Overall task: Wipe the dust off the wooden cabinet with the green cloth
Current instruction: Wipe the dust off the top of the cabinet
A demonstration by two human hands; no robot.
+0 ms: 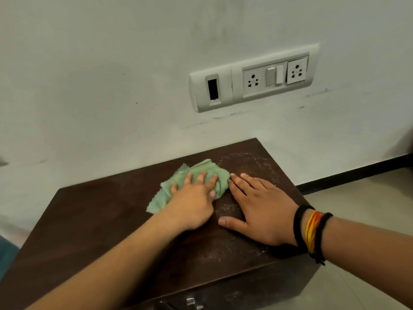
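The dark wooden cabinet stands against the wall, its top seen from above. A crumpled green cloth lies on the middle of the top. My left hand presses down on the cloth with fingers spread and nearly straight. My right hand lies flat on the wood just right of the cloth, fingertips touching its edge. Pale dust speckles the right part of the top, beyond and around my right hand. The left part of the top looks darker and smoother.
A white wall rises behind the cabinet, with a socket and switch panel above it. A black skirting strip and pale floor tiles lie to the right. Black and orange bands circle my right wrist.
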